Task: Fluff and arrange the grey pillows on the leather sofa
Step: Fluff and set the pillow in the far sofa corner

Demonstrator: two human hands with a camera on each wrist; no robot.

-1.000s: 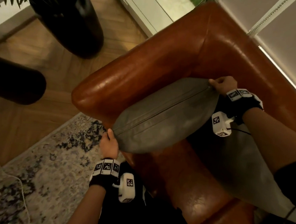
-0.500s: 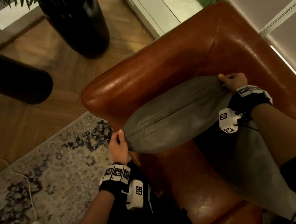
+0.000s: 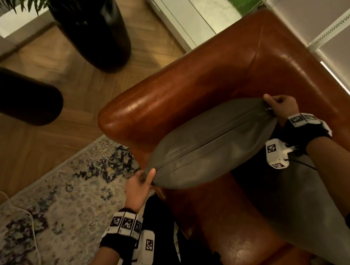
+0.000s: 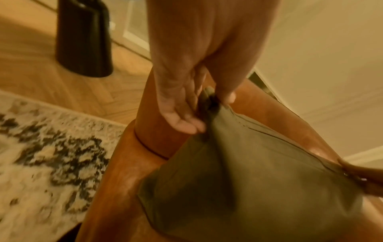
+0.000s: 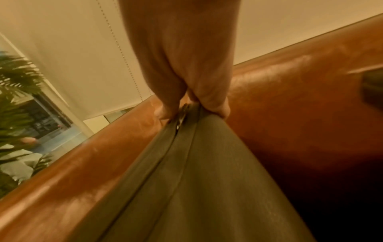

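Over sofa (image 3: 193,88) corner: grey pillow (image 3: 210,147) pinched at 8 o'clock by left hand (image 3: 139,183), at 2 o'clock by right hand (image 3: 281,106); second pillow (image 3: 310,204) cut off at 4 o'clock

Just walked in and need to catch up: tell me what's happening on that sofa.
A person holds a grey pillow by two opposite corners over the brown leather sofa, zipper edge up. The left hand pinches the near corner, the right hand the far one by the backrest. A second grey pillow lies on the seat under the right forearm.
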